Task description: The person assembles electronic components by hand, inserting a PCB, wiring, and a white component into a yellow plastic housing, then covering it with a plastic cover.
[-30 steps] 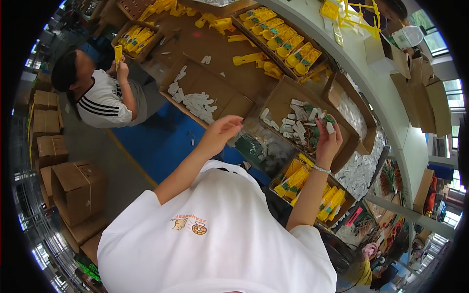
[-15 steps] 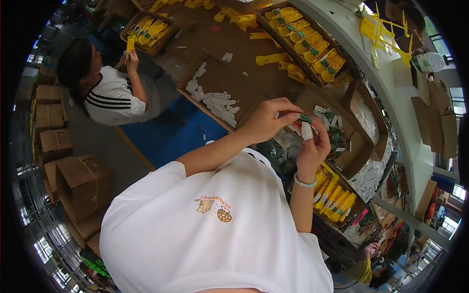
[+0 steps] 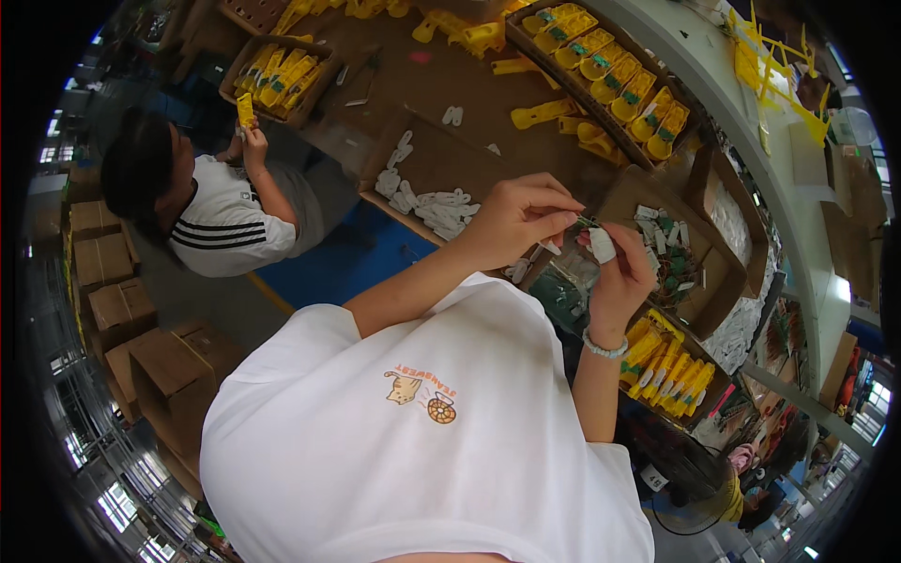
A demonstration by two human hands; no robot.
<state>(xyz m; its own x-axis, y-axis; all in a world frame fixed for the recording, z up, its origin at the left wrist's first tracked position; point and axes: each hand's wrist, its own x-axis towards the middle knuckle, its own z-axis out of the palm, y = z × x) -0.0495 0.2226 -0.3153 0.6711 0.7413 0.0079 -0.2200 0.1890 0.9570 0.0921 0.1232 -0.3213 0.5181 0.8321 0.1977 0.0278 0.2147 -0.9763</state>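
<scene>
Both my hands meet in front of my chest, above the boxes. My left hand (image 3: 522, 223) is closed in a pinch at the edge of a small green circuit board (image 3: 588, 222), partly hidden by fingers. A white plastic piece (image 3: 550, 247) pokes out below that hand. My right hand (image 3: 621, 281), with a beaded bracelet, grips a white rectangular piece (image 3: 602, 246) between thumb and fingers, right beside the board. Beyond my left forearm, a carton (image 3: 399, 220) holds loose white plastic pieces (image 3: 446, 210). Right of my right hand, another carton (image 3: 716, 305) contains white pieces, green boards and wires.
Yellow parts with green boards fill a tray (image 3: 690, 141) at the far right and a box (image 3: 328, 70) at the far left. More yellow parts (image 3: 668, 366) stand beside my right forearm. A co-worker (image 3: 221, 211) holds a yellow part at left, near stacked cartons (image 3: 174, 366).
My view has shifted slightly, so the boxes sit differently. The green board shows less now, seen thinner between my hands; the white piece in my right hand has turned. Both hands stay close together.
</scene>
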